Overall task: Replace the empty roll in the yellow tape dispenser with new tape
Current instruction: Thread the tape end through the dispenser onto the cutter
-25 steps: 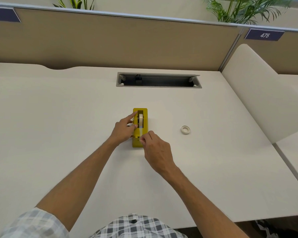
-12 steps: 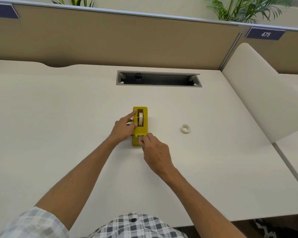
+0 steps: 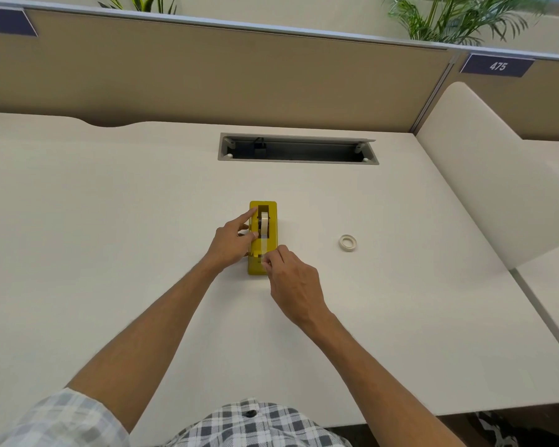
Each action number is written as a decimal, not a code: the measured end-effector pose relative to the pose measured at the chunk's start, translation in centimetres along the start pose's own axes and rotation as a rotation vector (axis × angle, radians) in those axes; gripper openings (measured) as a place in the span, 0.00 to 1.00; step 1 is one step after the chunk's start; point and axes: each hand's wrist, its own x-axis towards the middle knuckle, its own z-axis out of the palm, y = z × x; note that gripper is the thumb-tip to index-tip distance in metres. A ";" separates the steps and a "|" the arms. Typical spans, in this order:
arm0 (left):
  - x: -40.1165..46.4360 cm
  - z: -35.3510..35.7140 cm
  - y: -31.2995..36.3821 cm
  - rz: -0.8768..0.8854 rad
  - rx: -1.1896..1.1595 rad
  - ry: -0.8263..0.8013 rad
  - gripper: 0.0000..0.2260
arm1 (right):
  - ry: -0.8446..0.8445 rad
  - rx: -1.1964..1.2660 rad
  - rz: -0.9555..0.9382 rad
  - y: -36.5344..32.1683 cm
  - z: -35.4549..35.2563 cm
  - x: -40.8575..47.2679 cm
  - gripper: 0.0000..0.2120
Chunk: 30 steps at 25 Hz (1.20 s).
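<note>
The right hand (image 3: 291, 282), pinching the tape end (image 3: 264, 250), is pulling it back down onto the yellow dispenser's (image 3: 262, 237) cutter; the left hand (image 3: 231, 241) is bracing it with fingers spread — threading nearly finished.

White table (image 3: 110, 237) seen from above; rectangular cable slot (image 3: 299, 149) cut into far side. Yellow tape dispenser (image 3: 271, 250) stood on table, flanked by left hand (image 3: 231, 243) and right hand (image 3: 292, 285). Empty roll (image 3: 347, 242) laid flat on table, right of right hand, well apart.
</note>
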 end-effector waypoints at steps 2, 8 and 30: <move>-0.1 0.0 0.0 0.001 0.000 -0.003 0.24 | -0.018 -0.005 -0.005 0.0 0.2 -0.1 0.02; -0.2 -0.1 0.1 0.004 0.002 -0.010 0.25 | -0.019 -0.039 -0.024 -0.1 0.3 -0.4 0.03; -0.5 0.1 0.3 0.003 -0.004 0.011 0.25 | 0.055 -0.049 -0.032 0.6 2.0 -1.1 0.04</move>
